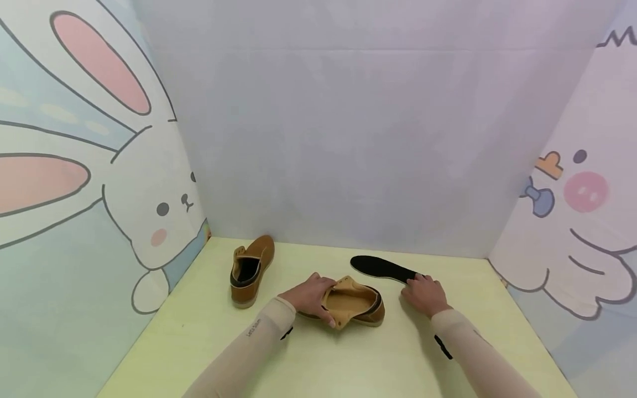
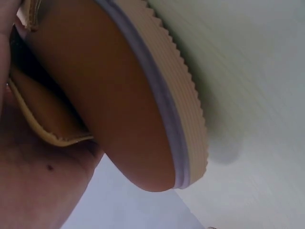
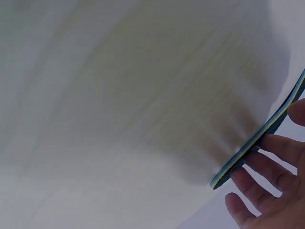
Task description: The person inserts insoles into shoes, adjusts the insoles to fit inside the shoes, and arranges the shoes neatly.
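My left hand point(image 1: 311, 297) grips a tan-brown lace-up shoe point(image 1: 370, 317) across its opened flaps, fingers at the far side and thumb at the near side. The shoe's pale lining faces up, its heel points right, and the hand covers part of the toe end. In the left wrist view, the brown toe point(image 2: 119, 95) and ridged sole point(image 2: 183, 90) show beside the palm. Further right, my right hand point(image 1: 427, 296) pinches one end of a black insole point(image 1: 380, 268). The right wrist view shows the insole's blue and yellow edge point(image 3: 257, 136) against the fingers.
A second brown shoe point(image 1: 254, 271) stands on the pale yellow table point(image 1: 199, 342) at the back left, toe pointing away. A plain grey-white wall point(image 1: 348, 138) rises behind the table. Cartoon-printed panels point(image 1: 144, 221) close in both sides.
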